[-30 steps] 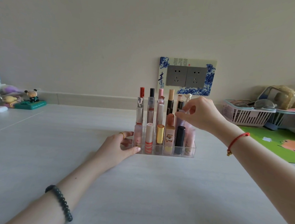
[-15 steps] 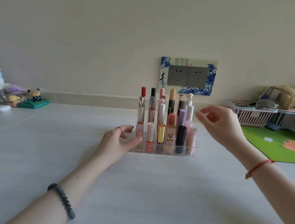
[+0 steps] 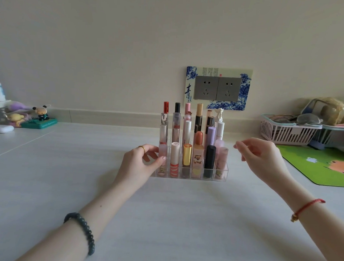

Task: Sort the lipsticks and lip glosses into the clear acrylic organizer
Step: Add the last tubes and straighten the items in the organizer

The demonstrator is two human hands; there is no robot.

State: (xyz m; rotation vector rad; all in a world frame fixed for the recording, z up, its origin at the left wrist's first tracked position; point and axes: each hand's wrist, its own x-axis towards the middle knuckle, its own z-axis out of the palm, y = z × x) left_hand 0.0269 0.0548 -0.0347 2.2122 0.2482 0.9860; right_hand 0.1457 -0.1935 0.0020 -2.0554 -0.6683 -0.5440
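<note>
Acrylic organizer (image 3: pixel 223 173): six front-row tubes (image 3: pixel 187 155); left hand (image 3: pixel 138 164) holding, right hand (image 3: pixel 262 157) beside.

1. One clear acrylic organizer (image 3: pixel 223 175).
2. Six front-row tubes (image 3: pixel 186 156); the rows behind overlap too much to count.
3. Two hands: left hand (image 3: pixel 138 164), right hand (image 3: pixel 262 156).
4. Two wall sockets (image 3: pixel 206 88).
5. Two baskets by the table's right edge: pink basket (image 3: pixel 285 133), blue basket (image 3: pixel 332 135).
6. Two bracelets (image 3: pixel 82 233), one ring (image 3: pixel 141 147).

Left grip (image 3: pixel 138 164): gold ring (image 3: pixel 141 148), dark bead bracelet (image 3: pixel 82 233) at wrist. Right grip (image 3: pixel 262 158): red cord bracelet (image 3: pixel 309 205), perhaps charm.
</note>
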